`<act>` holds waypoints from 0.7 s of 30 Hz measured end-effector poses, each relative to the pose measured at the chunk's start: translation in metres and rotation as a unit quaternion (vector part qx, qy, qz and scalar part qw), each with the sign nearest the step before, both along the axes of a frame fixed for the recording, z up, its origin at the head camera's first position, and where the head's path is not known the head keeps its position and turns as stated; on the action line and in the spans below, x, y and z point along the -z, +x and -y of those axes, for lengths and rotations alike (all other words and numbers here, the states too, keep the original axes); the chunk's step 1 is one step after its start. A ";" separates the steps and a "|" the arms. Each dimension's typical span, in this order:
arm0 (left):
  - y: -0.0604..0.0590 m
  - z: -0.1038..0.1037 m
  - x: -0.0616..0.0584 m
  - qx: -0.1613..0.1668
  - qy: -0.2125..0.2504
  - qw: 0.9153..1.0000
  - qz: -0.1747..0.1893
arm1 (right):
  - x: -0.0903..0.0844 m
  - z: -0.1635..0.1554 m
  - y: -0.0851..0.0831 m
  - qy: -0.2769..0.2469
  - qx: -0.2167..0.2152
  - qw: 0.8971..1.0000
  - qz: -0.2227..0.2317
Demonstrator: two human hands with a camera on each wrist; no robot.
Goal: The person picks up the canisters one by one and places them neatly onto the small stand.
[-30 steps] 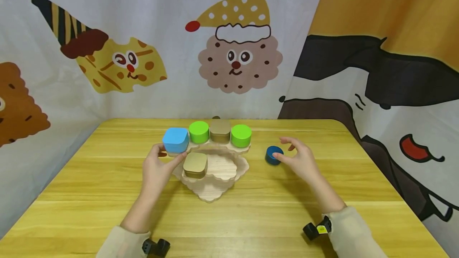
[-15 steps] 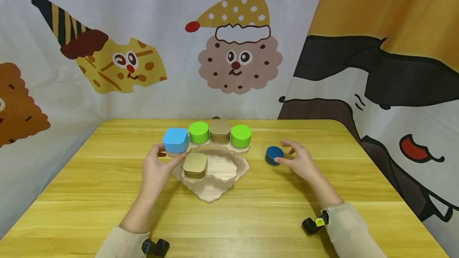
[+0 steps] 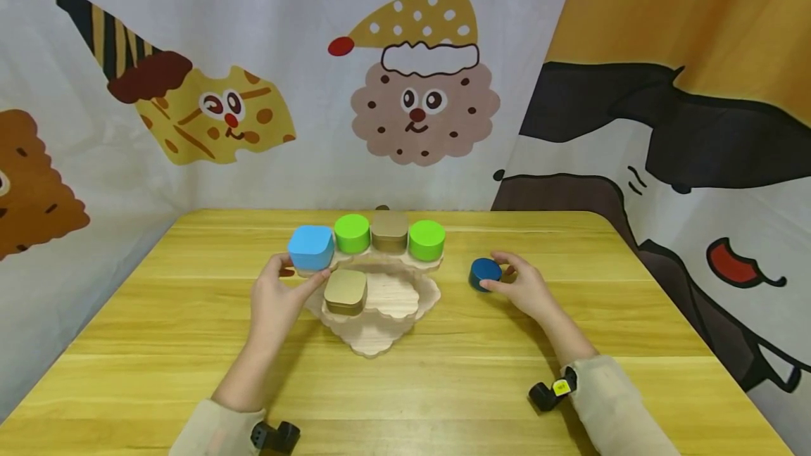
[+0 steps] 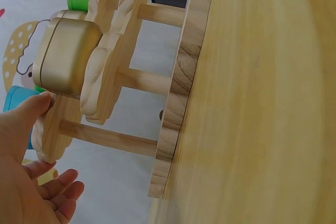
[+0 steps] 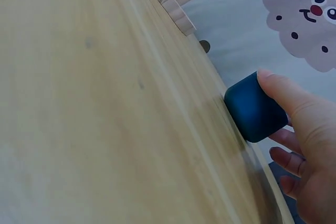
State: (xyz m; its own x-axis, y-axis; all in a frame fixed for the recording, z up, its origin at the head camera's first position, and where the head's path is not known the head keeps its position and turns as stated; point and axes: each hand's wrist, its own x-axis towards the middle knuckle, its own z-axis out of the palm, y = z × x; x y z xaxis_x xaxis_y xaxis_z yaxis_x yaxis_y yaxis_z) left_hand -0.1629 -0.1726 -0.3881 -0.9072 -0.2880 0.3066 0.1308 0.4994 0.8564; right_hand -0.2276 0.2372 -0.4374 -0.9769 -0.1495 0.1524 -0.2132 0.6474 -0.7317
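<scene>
In the head view, my right hand (image 3: 524, 284) is at a small dark blue round tin (image 3: 483, 274) standing on the table. The right wrist view has the thumb of that hand on the edge of the blue tin (image 5: 255, 109), with the fingers partly hidden behind it. My left hand (image 3: 277, 301) pinches the left edge of a tiered wooden stand (image 3: 372, 335), thumb above and a finger below the upper shelf. On this shelf are a light blue tin (image 3: 310, 248), two green tins (image 3: 351, 233) and a gold tin (image 3: 389, 232). A second gold tin (image 3: 345, 291) sits on the lower tier.
The wooden table (image 3: 405, 407) has its back edge against a hanging cloth (image 3: 253, 181) with cartoon prints. Wooden posts (image 4: 110, 137) join the stand's tiers to its base. A small black camera is strapped at each wrist.
My right hand has shifted slightly left, bringing its fingers in around the blue tin, which stays in place. The left hand and the stand have not visibly moved.
</scene>
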 end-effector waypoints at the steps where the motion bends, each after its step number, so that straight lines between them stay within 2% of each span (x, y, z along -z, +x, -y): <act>1: 0.000 0.000 0.000 0.000 0.000 1.000 0.000 | 0.000 0.000 0.000 0.000 0.001 1.000 0.001; 13: 0.001 0.000 -0.001 0.001 0.001 1.000 -0.003 | 0.007 0.003 0.001 -0.003 0.018 1.000 -0.013; 21: 0.000 0.000 0.000 0.000 -0.001 1.000 -0.006 | 0.001 0.005 0.005 -0.012 0.017 0.999 -0.029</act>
State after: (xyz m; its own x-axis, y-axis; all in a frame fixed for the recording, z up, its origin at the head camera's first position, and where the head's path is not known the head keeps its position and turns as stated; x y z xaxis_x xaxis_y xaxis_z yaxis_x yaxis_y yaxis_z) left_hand -0.1628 -0.1725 -0.3878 -0.9033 -0.2880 0.3181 0.1410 0.5009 0.8539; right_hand -0.2228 0.2322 -0.4382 -0.9709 -0.1127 0.2115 -0.2340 0.6369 -0.7346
